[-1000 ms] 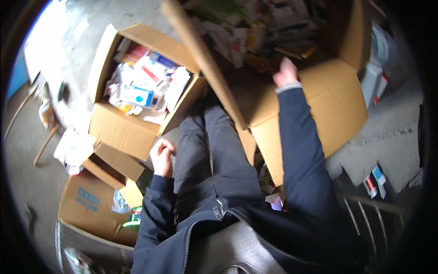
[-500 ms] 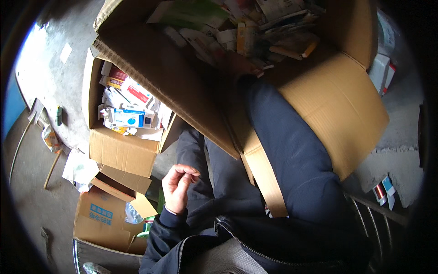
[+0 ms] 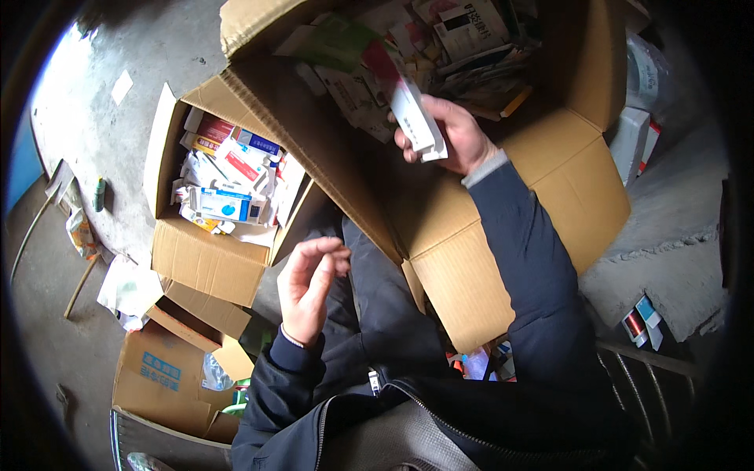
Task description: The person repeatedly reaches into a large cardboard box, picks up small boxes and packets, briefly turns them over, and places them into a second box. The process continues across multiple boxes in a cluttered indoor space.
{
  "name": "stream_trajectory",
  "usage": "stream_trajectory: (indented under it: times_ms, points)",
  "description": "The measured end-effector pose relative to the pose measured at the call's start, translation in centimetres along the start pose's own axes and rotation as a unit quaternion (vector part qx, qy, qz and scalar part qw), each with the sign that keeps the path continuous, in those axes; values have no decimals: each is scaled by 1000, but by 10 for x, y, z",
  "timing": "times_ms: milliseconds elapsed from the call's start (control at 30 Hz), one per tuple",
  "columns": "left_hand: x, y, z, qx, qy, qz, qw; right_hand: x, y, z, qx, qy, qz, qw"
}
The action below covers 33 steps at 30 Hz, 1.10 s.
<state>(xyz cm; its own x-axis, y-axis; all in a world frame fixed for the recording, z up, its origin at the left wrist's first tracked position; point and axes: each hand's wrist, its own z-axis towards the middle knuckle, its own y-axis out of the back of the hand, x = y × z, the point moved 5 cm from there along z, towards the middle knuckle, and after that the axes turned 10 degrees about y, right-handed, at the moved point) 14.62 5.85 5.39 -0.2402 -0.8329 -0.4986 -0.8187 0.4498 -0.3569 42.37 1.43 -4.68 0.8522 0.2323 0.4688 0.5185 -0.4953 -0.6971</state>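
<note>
My right hand (image 3: 459, 137) grips a long, narrow medicine box (image 3: 410, 118), white with a dark pink far end, its near end flap standing loose. Hand and box are over the large cardboard box (image 3: 448, 235), which lies tilted with its mouth toward me. Inside it lie several flattened or loose medicine cartons (image 3: 471, 31), a green one (image 3: 334, 41) among them. My left hand (image 3: 306, 286) hovers above my legs, fingers loosely bent, thumb a little apart, nothing seen in it. Nearest to it is a smaller cardboard box (image 3: 208, 259) filled with cartons, including a white-and-blue one (image 3: 224, 204).
Lower left stands another open cardboard box (image 3: 149, 385) with a plastic bag and green things in it. White paper (image 3: 129, 286), a stick (image 3: 81, 290) and a small green cylinder (image 3: 99, 194) lie on the concrete floor. At right are white packages (image 3: 628, 145) and a crumpled blue-and-red carton (image 3: 644, 322).
My right hand has come up out of the large box, nearer to me, with the medicine box now in its grip. My left hand has risen slightly and its fingers have loosened.
</note>
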Motion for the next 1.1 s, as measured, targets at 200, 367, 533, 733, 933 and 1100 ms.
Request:
stream_trajectory:
  times_ms: [200, 367, 533, 733, 933, 1100]
  points:
    - [-17, -5, -13, 19, -76, -39, 996, -23, -129, -52, 136, 57, -158, 976]
    - [12, 35, -30, -118, -10, -102, 988, -79, -169, -67, 106, 140, -510, 842]
    - [52, 88, -28, -214, 5, -112, 970, -84, -156, -67, 140, 110, -502, 846]
    - [67, 174, 16, -309, -24, 33, 950, -47, -84, -54, 21, 25, -558, 829]
    - [84, 162, 29, -123, 76, -274, 951, -66, 29, 15, 62, -18, -674, 735]
    - [86, 114, 38, 22, 79, -243, 966, -111, 134, 66, -10, 32, -846, 532]
